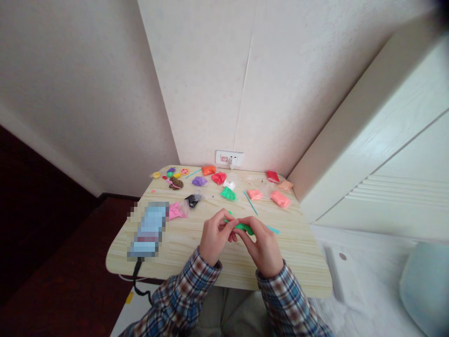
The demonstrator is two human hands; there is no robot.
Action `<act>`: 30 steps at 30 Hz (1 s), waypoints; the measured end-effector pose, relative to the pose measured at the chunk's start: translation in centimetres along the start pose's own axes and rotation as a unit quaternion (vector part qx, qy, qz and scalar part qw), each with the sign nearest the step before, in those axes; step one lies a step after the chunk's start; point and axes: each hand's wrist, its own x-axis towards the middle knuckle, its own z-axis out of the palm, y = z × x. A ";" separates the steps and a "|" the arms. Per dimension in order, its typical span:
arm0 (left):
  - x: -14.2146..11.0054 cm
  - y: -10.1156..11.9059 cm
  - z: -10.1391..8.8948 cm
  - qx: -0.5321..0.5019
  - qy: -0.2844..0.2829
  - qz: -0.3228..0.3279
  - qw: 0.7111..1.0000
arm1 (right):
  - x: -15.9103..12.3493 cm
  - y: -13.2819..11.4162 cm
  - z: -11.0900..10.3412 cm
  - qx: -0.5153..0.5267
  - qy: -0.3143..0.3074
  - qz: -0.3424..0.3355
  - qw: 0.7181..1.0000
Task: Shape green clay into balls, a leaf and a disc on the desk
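Both hands meet above the near middle of the table, closed around a piece of bright green modelling clay (244,228). My left hand (215,236) pinches its left end between thumb and fingers. The clay's right part is gripped by my right hand (264,245), thumb below and fingers over the top. A bit of green also shows above the left fingertips. Beside the right hand lies a light blue tool (273,230), partly hidden by that hand. Just beyond the hands is a green clay packet (228,193), with a thin teal stick (250,203) to its right.
Clay packets spread across the table (168,276): pink (177,210), black (192,201), purple (199,181), orange (209,170), and coral (279,199). Small shaped pieces surround a brown lump (176,183) at the far left. A blurred phone (149,229) lies left; a socket (229,158) is behind.
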 end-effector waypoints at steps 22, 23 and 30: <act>-0.1 -0.3 -0.4 0.142 -0.081 0.028 0.986 | -0.1 1.7 0.5 0.008 0.027 0.012 1.000; -0.2 -0.2 -0.4 0.207 -0.098 0.055 0.972 | -0.1 1.8 0.4 0.010 0.027 0.019 0.999; 0.2 0.5 -0.5 0.478 -0.150 0.127 0.856 | -0.2 1.3 0.5 0.042 0.027 0.063 0.997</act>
